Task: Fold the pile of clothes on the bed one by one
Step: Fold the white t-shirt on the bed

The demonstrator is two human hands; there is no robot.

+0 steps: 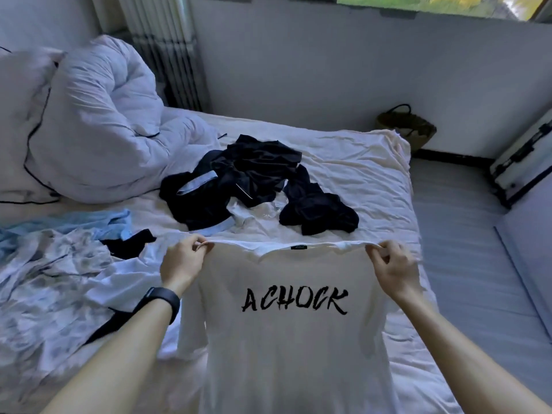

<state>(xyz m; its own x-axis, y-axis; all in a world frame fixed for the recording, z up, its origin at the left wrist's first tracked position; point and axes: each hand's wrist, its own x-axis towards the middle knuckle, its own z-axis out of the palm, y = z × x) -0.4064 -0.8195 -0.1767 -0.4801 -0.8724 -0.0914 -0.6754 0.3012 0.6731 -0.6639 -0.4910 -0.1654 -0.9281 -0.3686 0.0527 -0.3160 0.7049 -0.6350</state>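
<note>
T-shirt (292, 354) hem runs off frame; left hand (179, 264) and right hand (394, 268) each pinch one shoulder.

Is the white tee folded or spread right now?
Spread. The left hand and right hand pinch the tee by its shoulders, stretched full width, with its print flat and fully readable.

T-shirt (292, 339) before clothes pile (257, 183) | duvet (98, 121) left

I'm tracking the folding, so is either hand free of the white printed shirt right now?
No, the left hand and right hand each pinch a shoulder of the white shirt.
</note>
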